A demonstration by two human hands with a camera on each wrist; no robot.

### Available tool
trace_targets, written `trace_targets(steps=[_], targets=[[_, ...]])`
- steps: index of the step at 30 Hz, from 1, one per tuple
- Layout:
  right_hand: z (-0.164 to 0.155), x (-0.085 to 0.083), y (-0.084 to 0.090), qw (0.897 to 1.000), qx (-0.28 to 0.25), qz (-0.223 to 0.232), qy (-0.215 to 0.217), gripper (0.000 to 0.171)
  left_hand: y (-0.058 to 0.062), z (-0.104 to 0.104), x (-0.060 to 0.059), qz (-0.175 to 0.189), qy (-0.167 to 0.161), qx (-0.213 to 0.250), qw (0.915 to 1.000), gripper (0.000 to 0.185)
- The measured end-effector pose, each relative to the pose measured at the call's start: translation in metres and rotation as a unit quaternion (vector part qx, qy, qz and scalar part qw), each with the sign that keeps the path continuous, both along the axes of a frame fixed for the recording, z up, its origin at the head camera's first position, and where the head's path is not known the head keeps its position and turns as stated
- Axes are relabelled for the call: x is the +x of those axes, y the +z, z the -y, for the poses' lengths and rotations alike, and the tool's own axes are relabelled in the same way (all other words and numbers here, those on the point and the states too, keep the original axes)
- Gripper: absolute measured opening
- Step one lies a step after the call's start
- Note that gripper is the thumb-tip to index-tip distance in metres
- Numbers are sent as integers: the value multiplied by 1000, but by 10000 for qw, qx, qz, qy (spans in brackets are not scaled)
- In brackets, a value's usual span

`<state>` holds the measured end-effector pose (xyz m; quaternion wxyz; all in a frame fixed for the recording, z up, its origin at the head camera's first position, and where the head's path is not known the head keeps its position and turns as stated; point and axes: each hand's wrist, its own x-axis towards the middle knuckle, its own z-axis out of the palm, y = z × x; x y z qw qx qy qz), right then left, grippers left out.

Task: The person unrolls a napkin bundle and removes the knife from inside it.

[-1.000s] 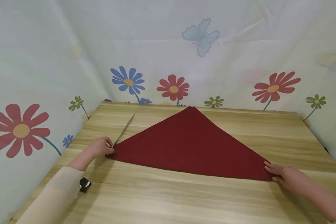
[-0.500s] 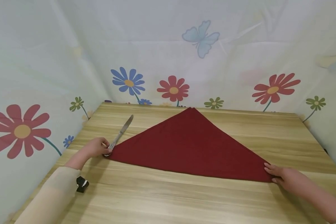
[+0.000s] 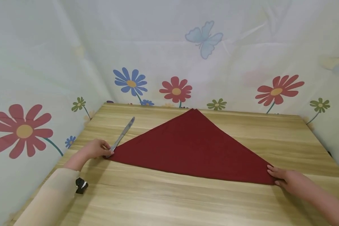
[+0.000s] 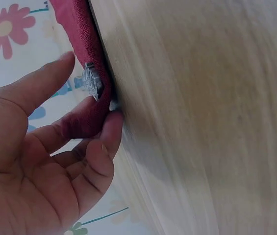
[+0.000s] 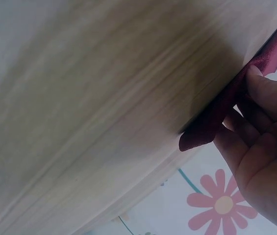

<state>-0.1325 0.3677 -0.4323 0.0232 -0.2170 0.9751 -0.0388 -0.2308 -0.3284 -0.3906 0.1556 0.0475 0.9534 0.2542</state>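
Observation:
A dark red cloth (image 3: 192, 147) lies folded into a triangle on the wooden table (image 3: 172, 201), its apex pointing away from me. My left hand (image 3: 97, 149) is at the cloth's left corner. In the left wrist view that corner (image 4: 87, 122) lies over the curled fingers (image 4: 99, 156), and the thumb stands off it. A silver table knife (image 3: 122, 133) lies slanted beside this corner, with its handle end (image 4: 91, 81) against the cloth. My right hand (image 3: 279, 177) pinches the right corner (image 5: 216, 122) between thumb and fingers (image 5: 256, 83).
A white curtain printed with flowers and a butterfly (image 3: 204, 37) closes in the table at the back and on both sides. A small black object (image 3: 81, 185) sits by my left sleeve. Bare wood stretches along the near edge.
My left hand and the cloth's left corner have shifted slightly left. The knife has swung a little with them. The right hand has stayed at its corner.

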Motion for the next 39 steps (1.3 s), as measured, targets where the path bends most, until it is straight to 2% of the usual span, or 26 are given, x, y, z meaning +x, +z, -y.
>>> trace_targets(steps=[4, 13, 24, 28, 33, 39], targets=[[0, 1, -1, 10000, -7, -87, 9, 36, 3, 1, 2, 22, -107, -29, 9999, 39], [2, 2, 2, 10000, -9, -44, -68, 37, 6, 13, 1, -55, -309, 267, 9992, 27], [1, 3, -3, 9996, 8, -286, 13, 36, 4, 31, -4, 95, 18, -60, 9999, 19], [-1, 4, -5, 9996, 8, -288, 4, 37, 1, 34, -5, 162, 24, -235, 9996, 17], [-1, 4, -2, 9999, -60, 49, -80, 39, 2, 33, -14, 352, -76, -213, 9991, 24], [0, 3, 2, 9998, -96, 178, -87, 39, 16, 21, -31, 521, -177, -123, 9984, 43]])
